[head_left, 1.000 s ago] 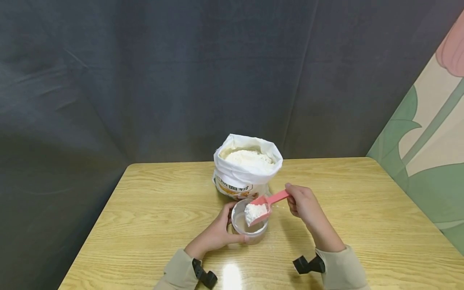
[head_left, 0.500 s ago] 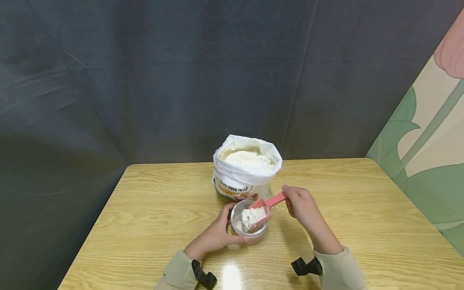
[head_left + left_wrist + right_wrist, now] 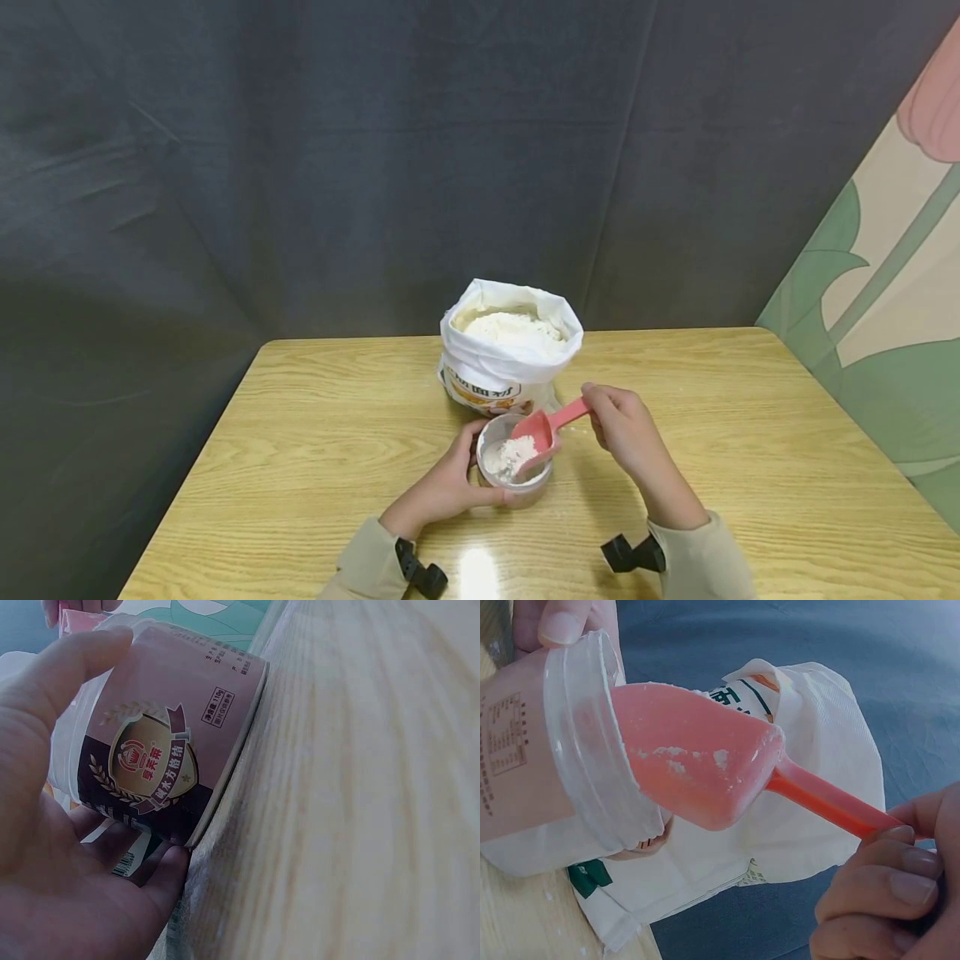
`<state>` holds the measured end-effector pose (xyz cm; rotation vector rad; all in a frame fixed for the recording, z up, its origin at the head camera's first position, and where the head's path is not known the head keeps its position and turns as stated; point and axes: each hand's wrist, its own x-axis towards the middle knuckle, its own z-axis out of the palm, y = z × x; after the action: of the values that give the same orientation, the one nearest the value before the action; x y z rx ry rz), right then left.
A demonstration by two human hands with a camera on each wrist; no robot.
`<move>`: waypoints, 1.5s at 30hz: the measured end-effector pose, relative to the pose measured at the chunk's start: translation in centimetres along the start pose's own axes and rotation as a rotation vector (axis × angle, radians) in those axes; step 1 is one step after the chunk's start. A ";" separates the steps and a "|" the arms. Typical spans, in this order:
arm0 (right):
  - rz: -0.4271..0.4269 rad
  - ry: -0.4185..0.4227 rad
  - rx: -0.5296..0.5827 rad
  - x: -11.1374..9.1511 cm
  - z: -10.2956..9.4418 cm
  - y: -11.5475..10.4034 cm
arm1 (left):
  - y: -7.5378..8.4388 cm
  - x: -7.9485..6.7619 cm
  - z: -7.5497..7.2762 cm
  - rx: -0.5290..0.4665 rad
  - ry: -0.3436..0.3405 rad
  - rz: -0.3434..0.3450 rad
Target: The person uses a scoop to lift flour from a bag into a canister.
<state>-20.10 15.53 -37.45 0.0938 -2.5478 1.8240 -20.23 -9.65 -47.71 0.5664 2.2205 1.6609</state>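
Observation:
With my left hand [image 3: 450, 483] I grip a clear plastic jar [image 3: 161, 727] that stands on the table; its printed label shows in the left wrist view. The thumb lies on the near side near the rim, and the other fingers go round the far side. My right hand [image 3: 626, 429] pinches the handle of a pink scoop [image 3: 697, 754]. The scoop's mouth tips down into the jar's opening, with white flour [image 3: 510, 457] at its lip and in the jar. Bits of flour cling to the scoop's outside.
Just behind the jar stands an open white bag [image 3: 517, 367] full of flour, its top edge folded down. The wooden table [image 3: 322, 417] has specks of flour near the jar. A dark curtain [image 3: 420, 167] hangs behind it, and a painted wall [image 3: 892, 358] is at the right.
The scoop has tilted further down over the jar, and its flour has slid out into it. My right hand has shifted slightly left. The left hand and jar have stayed in place.

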 end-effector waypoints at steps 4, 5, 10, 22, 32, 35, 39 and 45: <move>-0.025 0.021 -0.038 -0.3 0.2 -0.2 | -0.2 0.0 0.0 0.013 0.005 -0.008; -0.037 0.027 -0.052 -0.4 0.2 -0.2 | -0.3 0.0 0.0 0.014 0.006 -0.010; -0.111 0.059 -0.147 -0.7 0.4 -0.2 | -0.5 0.0 0.0 0.010 0.006 -0.019; -0.157 0.025 -0.284 -0.9 0.9 -0.1 | -0.1 -0.1 0.1 0.008 0.010 -0.007; -0.460 -0.011 -0.456 -1.1 1.2 0.2 | -0.4 0.1 0.1 0.003 0.004 0.018; -0.469 -0.008 -0.461 -1.0 1.2 0.3 | -0.4 0.1 0.1 0.005 0.005 0.017; -0.451 -0.013 -0.469 -1.0 1.1 0.3 | -0.4 0.0 0.1 -0.001 0.002 0.015; -0.435 -0.003 -0.449 -1.0 1.0 0.1 | -0.2 0.1 0.1 -0.011 0.003 0.013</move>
<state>-19.06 14.67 -37.89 0.5874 -2.5968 1.0834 -20.28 -9.62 -47.96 0.5771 2.2128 1.6803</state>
